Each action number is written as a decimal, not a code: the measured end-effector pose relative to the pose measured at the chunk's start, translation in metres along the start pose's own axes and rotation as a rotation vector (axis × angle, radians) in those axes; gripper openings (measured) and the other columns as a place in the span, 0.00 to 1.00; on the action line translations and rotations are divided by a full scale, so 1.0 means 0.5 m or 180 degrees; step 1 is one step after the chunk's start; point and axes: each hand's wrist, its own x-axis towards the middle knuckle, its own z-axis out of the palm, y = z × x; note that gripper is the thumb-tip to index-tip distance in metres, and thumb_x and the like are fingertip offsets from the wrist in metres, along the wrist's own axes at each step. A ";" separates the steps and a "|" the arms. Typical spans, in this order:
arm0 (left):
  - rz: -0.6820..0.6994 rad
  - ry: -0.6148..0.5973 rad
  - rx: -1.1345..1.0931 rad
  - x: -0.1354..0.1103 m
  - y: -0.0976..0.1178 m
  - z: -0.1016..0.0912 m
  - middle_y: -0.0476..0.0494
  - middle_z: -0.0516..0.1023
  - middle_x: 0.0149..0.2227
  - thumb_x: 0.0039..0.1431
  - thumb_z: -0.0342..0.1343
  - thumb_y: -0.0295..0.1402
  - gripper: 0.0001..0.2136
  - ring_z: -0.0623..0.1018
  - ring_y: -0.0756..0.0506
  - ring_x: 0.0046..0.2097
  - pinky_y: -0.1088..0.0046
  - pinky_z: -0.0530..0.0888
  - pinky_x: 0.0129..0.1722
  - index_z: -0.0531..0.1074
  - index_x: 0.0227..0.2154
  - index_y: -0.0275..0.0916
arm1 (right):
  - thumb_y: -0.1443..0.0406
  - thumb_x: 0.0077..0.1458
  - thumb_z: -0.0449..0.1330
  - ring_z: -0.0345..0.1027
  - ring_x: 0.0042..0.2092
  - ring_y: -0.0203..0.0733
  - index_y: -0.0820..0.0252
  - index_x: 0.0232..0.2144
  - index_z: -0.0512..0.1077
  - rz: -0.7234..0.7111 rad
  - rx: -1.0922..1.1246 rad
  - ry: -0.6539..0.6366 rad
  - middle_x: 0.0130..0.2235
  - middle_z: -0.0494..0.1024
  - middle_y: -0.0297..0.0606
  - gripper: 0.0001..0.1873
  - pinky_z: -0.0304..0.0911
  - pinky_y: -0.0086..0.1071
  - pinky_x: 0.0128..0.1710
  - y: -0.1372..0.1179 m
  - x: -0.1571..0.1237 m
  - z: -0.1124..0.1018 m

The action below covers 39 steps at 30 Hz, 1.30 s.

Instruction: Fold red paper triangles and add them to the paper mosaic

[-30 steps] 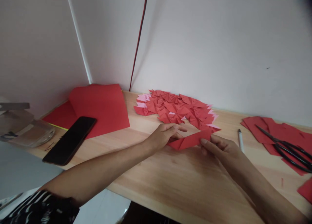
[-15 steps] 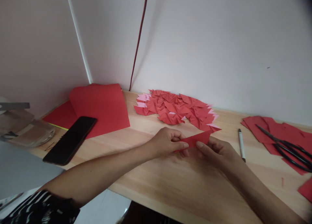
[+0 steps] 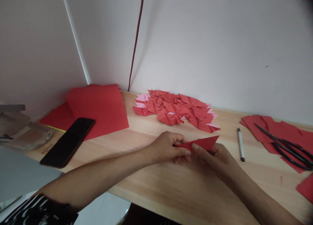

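Observation:
A folded piece of red paper [image 3: 207, 142] is held above the table between both hands. My left hand [image 3: 172, 147] pinches its left end, thumb along the lower edge. My right hand [image 3: 215, 155] grips it from the right, with the thumb pressed on its front near the middle and the fingers behind. One pointed corner sticks out past the right fingers. Behind the hands lies a group of folded red and pink paper pieces [image 3: 176, 106], spread in overlapping rows. Part of the held paper is hidden by the fingers.
Large red sheets [image 3: 102, 107] lie at the left with a black phone [image 3: 68, 142] over their corner. A clear plastic container [image 3: 29, 135] stands far left. On the right are a marker [image 3: 241, 145], cut red papers [image 3: 265, 127] and black scissors [image 3: 290, 150]. A cable [image 3: 137, 36] hangs along the wall.
My right thumb has slid left along the paper, closer to my left thumb. More of the paper's right corner now shows. The whole view has shifted slightly.

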 end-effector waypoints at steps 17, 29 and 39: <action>0.0798 0.1063 -0.0412 0.016 0.013 -0.021 0.46 0.78 0.26 0.49 0.67 0.35 0.14 0.78 0.50 0.28 0.76 0.71 0.29 0.71 0.35 0.34 | 0.43 0.53 0.59 0.67 0.31 0.42 0.58 0.25 0.76 0.0222 0.0451 0.0446 0.29 0.78 0.40 0.25 0.58 0.33 0.29 -0.007 -0.005 -0.002; 0.0700 0.0951 -0.0680 0.009 0.007 -0.006 0.43 0.79 0.30 0.47 0.69 0.37 0.15 0.77 0.50 0.32 0.75 0.70 0.34 0.74 0.32 0.32 | 0.43 0.56 0.56 0.55 0.24 0.36 0.58 0.24 0.75 0.0121 0.0132 0.0223 0.22 0.70 0.34 0.27 0.49 0.32 0.24 -0.012 -0.007 0.001; 0.0826 0.1124 -0.0643 0.015 0.008 -0.015 0.47 0.77 0.29 0.47 0.68 0.35 0.20 0.75 0.52 0.28 0.75 0.71 0.32 0.70 0.41 0.35 | 0.44 0.57 0.55 0.71 0.42 0.50 0.56 0.37 0.77 -0.0095 0.0387 0.0356 0.39 0.79 0.42 0.24 0.66 0.38 0.41 0.000 0.009 -0.031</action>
